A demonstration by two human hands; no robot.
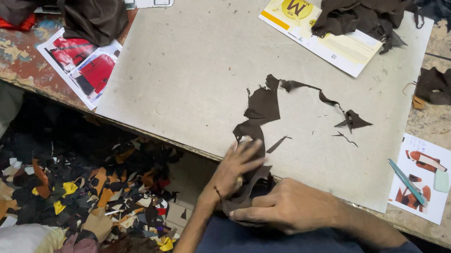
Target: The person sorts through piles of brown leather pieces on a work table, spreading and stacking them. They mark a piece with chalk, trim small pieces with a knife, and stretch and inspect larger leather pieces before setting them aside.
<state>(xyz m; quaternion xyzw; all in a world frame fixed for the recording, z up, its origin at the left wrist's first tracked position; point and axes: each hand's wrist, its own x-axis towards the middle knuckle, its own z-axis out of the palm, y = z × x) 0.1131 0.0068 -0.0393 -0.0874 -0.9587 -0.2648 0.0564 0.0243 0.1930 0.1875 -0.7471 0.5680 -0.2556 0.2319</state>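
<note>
Where worktop (184,74) meets floor: left hand (235,168) flat, fingers (249,151) spread on leather scrap (261,110); right hand (288,205), fingers curled, gripping its lower end.

At the near edge of a grey board (189,73), the left hand (235,168) lies flat on a dark brown scrap (256,119), fingers spread. The right hand (291,205) grips the scrap's near end, just beside the left. A blue knife (407,181) rests on a photo sheet (426,184) to the right. Offcuts (89,191) litter the floor on the left.
</note>
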